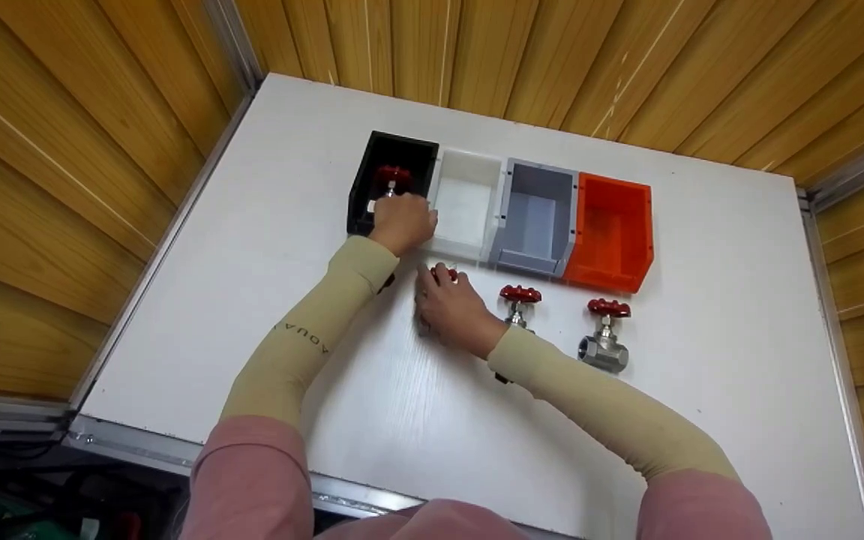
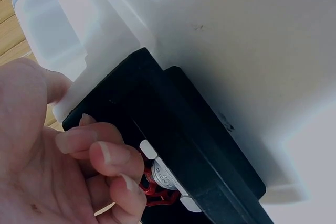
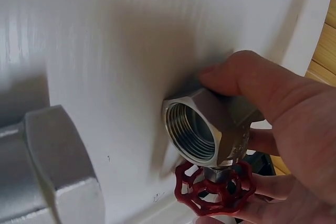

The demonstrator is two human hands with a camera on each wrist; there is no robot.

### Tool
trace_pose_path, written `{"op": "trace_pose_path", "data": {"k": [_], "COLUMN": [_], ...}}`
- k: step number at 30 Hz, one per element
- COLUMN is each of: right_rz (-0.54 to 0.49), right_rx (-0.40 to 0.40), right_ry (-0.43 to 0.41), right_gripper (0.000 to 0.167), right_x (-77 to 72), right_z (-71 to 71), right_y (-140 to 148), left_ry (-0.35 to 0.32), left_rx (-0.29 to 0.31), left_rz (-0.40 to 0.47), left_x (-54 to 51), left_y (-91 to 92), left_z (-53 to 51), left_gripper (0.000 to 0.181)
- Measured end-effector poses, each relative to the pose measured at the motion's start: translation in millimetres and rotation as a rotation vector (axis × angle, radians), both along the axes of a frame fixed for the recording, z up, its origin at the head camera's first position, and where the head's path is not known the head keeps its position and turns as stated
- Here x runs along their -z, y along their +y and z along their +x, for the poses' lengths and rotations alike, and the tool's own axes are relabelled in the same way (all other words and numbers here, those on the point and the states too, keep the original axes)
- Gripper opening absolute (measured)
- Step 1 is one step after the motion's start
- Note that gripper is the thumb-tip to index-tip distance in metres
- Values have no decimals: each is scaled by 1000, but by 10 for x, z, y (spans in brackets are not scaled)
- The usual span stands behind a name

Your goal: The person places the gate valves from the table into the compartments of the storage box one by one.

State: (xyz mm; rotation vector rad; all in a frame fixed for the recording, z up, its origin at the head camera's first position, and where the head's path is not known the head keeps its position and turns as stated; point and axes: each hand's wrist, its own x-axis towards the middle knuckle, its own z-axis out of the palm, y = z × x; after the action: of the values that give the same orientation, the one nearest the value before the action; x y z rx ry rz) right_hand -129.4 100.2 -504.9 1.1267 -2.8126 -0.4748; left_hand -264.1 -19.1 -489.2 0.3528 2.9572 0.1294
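My left hand (image 1: 404, 221) is over the front of the black bin (image 1: 361, 180). In the left wrist view, its fingers (image 2: 113, 156) hang loosely curled, with nothing held that I can see. Inside that bin is a gate valve (image 1: 392, 176) with a red handwheel, partly hidden by the hand. My right hand (image 1: 453, 311) grips a second metal gate valve (image 3: 231, 140) in front of the white bin (image 1: 466, 247). Its threaded opening faces the right wrist camera, and its red handwheel (image 3: 215, 211) lies by the fingers.
Grey (image 1: 533, 259) and orange (image 1: 604, 277) bins continue the row to the right. Two more valves stand on the white table (image 1: 417, 435): one (image 1: 520, 295) partly behind the right wrist, another (image 1: 604, 352) farther right. Wood-panelled walls (image 1: 552, 60) surround the table.
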Motion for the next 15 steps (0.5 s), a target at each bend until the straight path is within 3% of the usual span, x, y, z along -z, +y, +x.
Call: {"op": "trace_pose_path", "data": {"k": [5,15], "right_rz": [-2,-41], "right_rx": [-13,-26], "right_ry": [-7,-45], "right_gripper": [59,45], "right_x": [-19,-67], "right_z": [-24,-89], "right_y": [23,93], "left_ry": [-12,5], "left_rx": [-4,-6], "left_rz": [-1,8], "left_x": [-8,-1], "left_y": [-1,1], "left_z": [3,11], "left_gripper": [47,47]}}
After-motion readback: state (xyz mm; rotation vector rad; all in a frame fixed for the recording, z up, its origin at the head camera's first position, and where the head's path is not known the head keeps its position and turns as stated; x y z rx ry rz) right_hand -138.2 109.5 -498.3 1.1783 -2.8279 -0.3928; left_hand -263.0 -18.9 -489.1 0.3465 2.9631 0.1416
